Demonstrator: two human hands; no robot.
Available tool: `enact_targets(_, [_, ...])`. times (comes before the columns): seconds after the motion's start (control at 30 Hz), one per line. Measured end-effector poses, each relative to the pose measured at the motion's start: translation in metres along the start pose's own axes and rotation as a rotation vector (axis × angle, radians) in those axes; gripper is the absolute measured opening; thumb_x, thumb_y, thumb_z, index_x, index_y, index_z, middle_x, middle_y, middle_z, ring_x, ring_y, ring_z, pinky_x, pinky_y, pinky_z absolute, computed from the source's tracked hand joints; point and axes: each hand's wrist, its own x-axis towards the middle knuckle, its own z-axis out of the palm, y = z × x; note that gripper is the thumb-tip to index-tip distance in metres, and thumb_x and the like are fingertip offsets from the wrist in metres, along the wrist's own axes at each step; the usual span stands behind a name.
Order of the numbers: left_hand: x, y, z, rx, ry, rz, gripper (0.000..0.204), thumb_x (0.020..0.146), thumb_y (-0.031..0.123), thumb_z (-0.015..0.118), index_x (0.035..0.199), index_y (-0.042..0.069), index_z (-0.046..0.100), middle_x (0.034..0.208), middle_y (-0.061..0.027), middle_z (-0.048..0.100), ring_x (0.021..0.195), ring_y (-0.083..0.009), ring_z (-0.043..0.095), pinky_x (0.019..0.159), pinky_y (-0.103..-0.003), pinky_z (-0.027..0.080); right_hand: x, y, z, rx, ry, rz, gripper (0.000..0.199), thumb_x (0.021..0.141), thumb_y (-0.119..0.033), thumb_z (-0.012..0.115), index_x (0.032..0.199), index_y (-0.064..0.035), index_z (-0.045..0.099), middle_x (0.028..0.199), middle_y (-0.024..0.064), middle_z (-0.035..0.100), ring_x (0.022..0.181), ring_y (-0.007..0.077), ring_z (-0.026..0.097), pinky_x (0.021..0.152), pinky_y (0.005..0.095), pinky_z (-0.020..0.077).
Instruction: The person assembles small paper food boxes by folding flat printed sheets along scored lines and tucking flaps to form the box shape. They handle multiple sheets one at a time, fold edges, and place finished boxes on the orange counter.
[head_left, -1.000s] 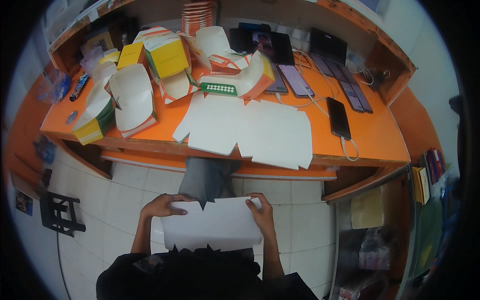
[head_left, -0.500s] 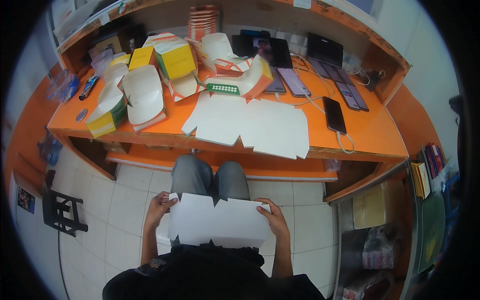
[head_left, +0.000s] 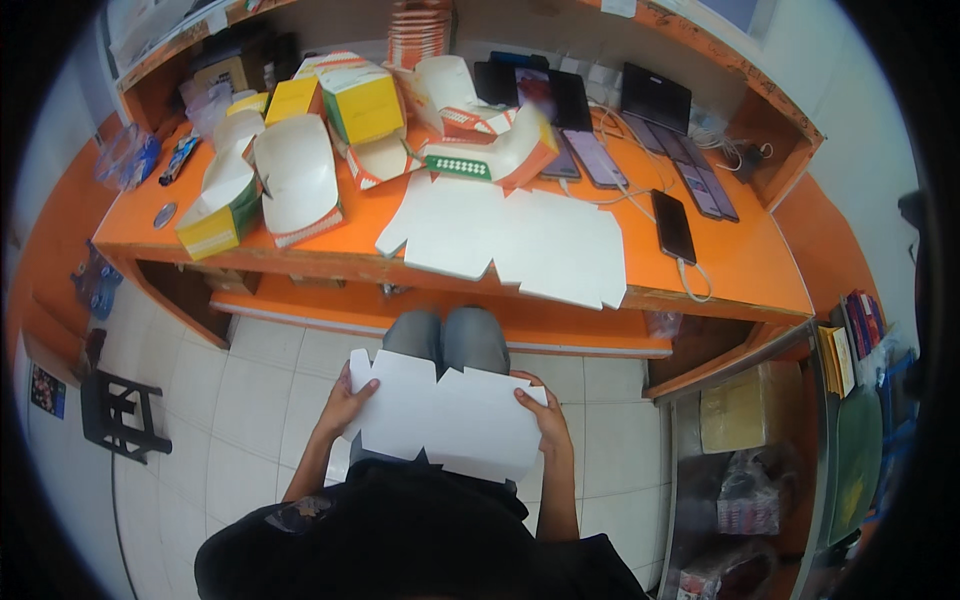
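Observation:
A flat white box blank (head_left: 445, 415), notched along its edges, lies above my lap with its plain side up. My left hand (head_left: 348, 398) grips its left end, thumb on top and fingers underneath. At the opposite end my right hand (head_left: 543, 408) holds it the same way. More white box blanks (head_left: 510, 235) lie flat at the front edge of the orange desk (head_left: 700, 275). Behind them sit folded open food boxes (head_left: 297, 175) and a yellow and green box (head_left: 365, 105).
A stack of nested boxes (head_left: 418, 35) stands at the back. Several phones and cables cover the desk's right side, including a black phone (head_left: 672, 228) near the front. A dark stool (head_left: 122, 415) is on the floor at left; shelves with a yellowish container (head_left: 740, 408) stand at right.
Both hands have lifted the box blank slightly away from my body, and it now tilts down to the right. The view has shifted a little; the desk items look unmoved.

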Motion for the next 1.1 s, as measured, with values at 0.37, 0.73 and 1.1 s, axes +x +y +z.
enact_targets(0.37, [0.042, 0.013, -0.008, 0.249, 0.101, -0.14, 0.022, 0.088, 0.024, 0.061, 0.092, 0.003, 0.055, 0.079, -0.003, 0.056, 0.072, -0.009, 0.048, 0.061, -0.025, 0.04, 0.04, 0.043, -0.019, -0.315, 0.354, -0.11, 0.022, 0.09, -0.021, 0.061, 0.099, -0.0022, 0.066, 0.088, 0.0043, 0.065, 0.083, 0.0105, 0.056, 0.076, 0.0229, 0.0424])
enact_targets(0.73, [0.07, -0.007, -0.051, 0.405, -0.271, -0.016, 0.025, 0.082, 0.01, 0.066, 0.106, 0.007, 0.061, 0.095, -0.0032, 0.062, 0.077, -0.0112, 0.056, 0.068, -0.026, 0.048, 0.099, 0.005, -0.044, -1.131, -0.282, -0.079, 0.029, 0.079, -0.028, 0.07, 0.1, -0.0084, 0.065, 0.08, 0.0106, 0.063, 0.069, 0.0225, 0.06, 0.065, 0.0338, 0.0478])
enact_targets(1.1, [0.063, -0.005, -0.048, 0.886, -0.19, 0.041, 0.014, 0.075, 0.001, 0.065, 0.087, 0.007, 0.062, 0.092, -0.0086, 0.068, 0.085, -0.03, 0.065, 0.075, -0.034, 0.051, 0.093, 0.018, -0.03, -1.309, -0.242, -0.302, 0.018, 0.078, -0.022, 0.067, 0.09, -0.0085, 0.064, 0.089, 0.0093, 0.059, 0.074, 0.0288, 0.059, 0.069, 0.0408, 0.0489])
